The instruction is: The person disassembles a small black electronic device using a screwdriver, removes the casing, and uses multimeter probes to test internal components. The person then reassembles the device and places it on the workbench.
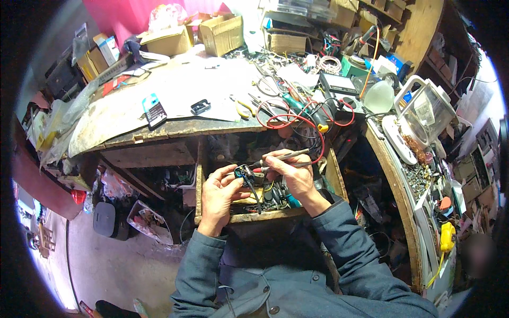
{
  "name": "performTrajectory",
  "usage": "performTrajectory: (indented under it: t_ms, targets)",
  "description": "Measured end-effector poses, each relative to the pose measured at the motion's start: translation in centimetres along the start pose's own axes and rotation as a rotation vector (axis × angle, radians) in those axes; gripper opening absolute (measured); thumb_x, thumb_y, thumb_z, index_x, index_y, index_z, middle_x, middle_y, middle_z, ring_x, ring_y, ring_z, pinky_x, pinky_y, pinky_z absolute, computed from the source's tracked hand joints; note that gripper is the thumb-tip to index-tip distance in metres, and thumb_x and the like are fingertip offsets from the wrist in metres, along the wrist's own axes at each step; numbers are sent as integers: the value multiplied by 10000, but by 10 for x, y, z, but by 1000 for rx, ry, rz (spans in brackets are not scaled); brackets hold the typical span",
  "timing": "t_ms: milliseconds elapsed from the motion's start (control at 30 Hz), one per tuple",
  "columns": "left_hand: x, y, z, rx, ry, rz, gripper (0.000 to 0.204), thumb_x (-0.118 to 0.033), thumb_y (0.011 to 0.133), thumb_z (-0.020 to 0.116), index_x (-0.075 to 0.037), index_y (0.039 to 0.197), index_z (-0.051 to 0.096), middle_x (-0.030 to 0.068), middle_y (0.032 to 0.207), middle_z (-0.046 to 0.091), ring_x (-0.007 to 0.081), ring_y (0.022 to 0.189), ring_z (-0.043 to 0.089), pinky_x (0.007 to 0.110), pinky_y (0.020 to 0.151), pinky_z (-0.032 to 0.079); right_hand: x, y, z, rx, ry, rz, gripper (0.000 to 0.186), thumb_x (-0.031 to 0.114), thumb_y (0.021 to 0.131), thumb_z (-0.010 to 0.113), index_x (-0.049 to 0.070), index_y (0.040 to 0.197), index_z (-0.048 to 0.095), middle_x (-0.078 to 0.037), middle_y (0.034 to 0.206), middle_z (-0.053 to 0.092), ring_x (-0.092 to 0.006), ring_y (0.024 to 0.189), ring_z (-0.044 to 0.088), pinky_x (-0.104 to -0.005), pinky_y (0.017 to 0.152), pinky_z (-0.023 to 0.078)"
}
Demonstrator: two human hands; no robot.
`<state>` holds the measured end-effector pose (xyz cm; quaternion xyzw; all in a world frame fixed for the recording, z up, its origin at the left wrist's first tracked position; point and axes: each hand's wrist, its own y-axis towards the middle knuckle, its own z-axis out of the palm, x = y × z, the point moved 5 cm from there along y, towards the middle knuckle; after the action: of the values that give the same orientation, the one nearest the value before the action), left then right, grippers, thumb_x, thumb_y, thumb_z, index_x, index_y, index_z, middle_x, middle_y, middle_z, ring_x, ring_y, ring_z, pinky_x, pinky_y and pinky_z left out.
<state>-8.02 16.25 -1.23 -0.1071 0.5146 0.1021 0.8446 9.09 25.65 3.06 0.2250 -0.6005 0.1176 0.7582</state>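
Over an open drawer, my left hand pinches a small black device with a blue-green inside; a black cable or strap hangs down from it. My right hand grips two slim, pen-like probes, their back ends pointing right. Their front ends lie at or very near the device; whether they touch it, I cannot tell. A red cable curves down from the bench beside the right hand. Tools and loose parts fill the drawer under both hands.
On the bench lie a small black case, a blue-and-black card, yellow-handled pliers and a green-handled screwdriver. A meter-like box stands behind tangled wires. Cardboard boxes line the back. A clear-sided jug stands right.
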Motion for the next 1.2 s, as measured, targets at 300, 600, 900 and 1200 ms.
performTrajectory:
  t_ms: [300, 600, 900, 1200]
  targets:
    - [-1, -1, 0, 14, 0, -3, 420, 16, 919, 644, 24, 1318, 511, 138, 1120, 670, 210, 873, 724, 311, 712, 643, -3, 0, 1, 13, -1, -1, 158, 113, 935, 702, -15, 1024, 729, -68, 849, 727, -109, 680, 655, -241, 612, 532]
    - [1, 1, 2, 11, 19, 2, 424, -11, 913, 657, 10, 1314, 524, 114, 1114, 686, 185, 890, 710, 316, 725, 636, -3, 0, -4, 6, -49, -12, 150, 119, 933, 707, -4, 1016, 726, -61, 846, 726, -109, 672, 650, -246, 605, 524]
    - [-4, -3, 0, -41, 35, -6, 435, 7, 920, 636, 39, 1331, 494, 154, 1145, 671, 214, 872, 722, 316, 723, 638, -4, 0, 2, 30, 16, 31, 182, 164, 948, 694, -3, 1018, 717, -80, 907, 735, -124, 716, 675, -254, 642, 556]
    - [1, 0, -3, -70, -1, 2, 421, 7, 924, 634, 51, 1323, 509, 149, 1119, 680, 201, 879, 716, 312, 726, 639, 0, -3, -3, -22, -111, -32, 129, 130, 953, 689, 7, 988, 700, -82, 868, 721, -145, 767, 699, -283, 630, 603]
